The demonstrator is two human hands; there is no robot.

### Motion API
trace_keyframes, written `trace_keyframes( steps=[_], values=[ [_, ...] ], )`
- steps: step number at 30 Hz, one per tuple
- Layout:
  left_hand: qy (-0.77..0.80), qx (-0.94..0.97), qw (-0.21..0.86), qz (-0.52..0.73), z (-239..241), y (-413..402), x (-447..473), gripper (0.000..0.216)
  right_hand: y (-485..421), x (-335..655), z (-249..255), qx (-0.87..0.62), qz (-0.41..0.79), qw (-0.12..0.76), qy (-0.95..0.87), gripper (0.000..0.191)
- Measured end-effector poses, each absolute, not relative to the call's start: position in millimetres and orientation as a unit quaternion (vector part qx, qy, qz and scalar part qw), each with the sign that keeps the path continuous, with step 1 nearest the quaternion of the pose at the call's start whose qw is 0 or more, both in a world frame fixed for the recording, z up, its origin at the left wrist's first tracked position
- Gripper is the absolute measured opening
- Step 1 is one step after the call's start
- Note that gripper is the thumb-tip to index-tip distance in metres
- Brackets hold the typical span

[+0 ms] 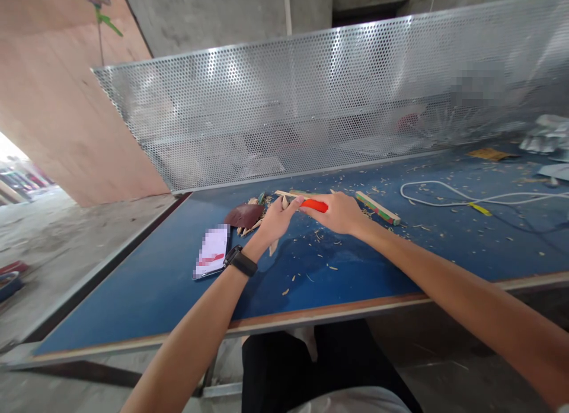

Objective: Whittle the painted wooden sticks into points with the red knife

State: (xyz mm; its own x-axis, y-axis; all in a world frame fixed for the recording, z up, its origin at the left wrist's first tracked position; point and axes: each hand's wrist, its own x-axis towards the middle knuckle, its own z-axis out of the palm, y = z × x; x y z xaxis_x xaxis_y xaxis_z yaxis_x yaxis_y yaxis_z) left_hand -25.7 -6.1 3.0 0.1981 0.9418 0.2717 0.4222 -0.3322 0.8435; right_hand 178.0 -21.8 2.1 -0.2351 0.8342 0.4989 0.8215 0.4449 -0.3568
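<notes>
My left hand (274, 224), with a black watch (240, 261) on its wrist, is closed around a small pale piece of wood (274, 247). One end of the wood sticks out below the palm, another bit shows above the fingers. Close beside it, my right hand (341, 213) grips an orange-handled tool (315, 205), which looks like a knife. Its blade is not clearly visible. The left thumb is up against the front of the orange handle. Just beyond the hands lies a thin strip of wood (287, 194), partly covered.
Wood shavings are scattered over the blue tabletop (133, 306). Left of the hands are brown sandpaper (244, 215) and a phone (212, 251). To the right lie a wooden stick with red-green sides (377, 208) and a white cable (438, 201). A perforated metal sheet (267, 117) closes the back.
</notes>
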Motion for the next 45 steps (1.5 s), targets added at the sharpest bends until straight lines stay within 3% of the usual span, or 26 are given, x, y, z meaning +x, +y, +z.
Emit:
trace_keyframes(
  steps=[7, 18, 35, 45],
  values=[
    [0.515, 0.676, 0.279, 0.447, 0.3, -3.6, -25.4, 0.052, -29.4, 168.5, 6.3, -0.541, 0.009, 0.335, -0.771, 0.060],
    [0.473, 0.687, 0.334, 0.438, 4.2, -4.8, -28.9, 0.054, -22.3, 176.1, 2.4, -0.505, 0.053, 0.345, -0.789, 0.062],
    [0.398, 0.629, 0.564, 0.356, 8.3, -13.2, -28.5, 0.060, -22.3, 177.1, 1.5, -0.496, 0.023, 0.338, -0.799, 0.057],
    [0.459, 0.620, 0.509, 0.382, 4.2, -13.9, -24.6, 0.054, -23.0, 174.8, 2.0, -0.558, 0.017, 0.332, -0.760, 0.055]
  ],
)
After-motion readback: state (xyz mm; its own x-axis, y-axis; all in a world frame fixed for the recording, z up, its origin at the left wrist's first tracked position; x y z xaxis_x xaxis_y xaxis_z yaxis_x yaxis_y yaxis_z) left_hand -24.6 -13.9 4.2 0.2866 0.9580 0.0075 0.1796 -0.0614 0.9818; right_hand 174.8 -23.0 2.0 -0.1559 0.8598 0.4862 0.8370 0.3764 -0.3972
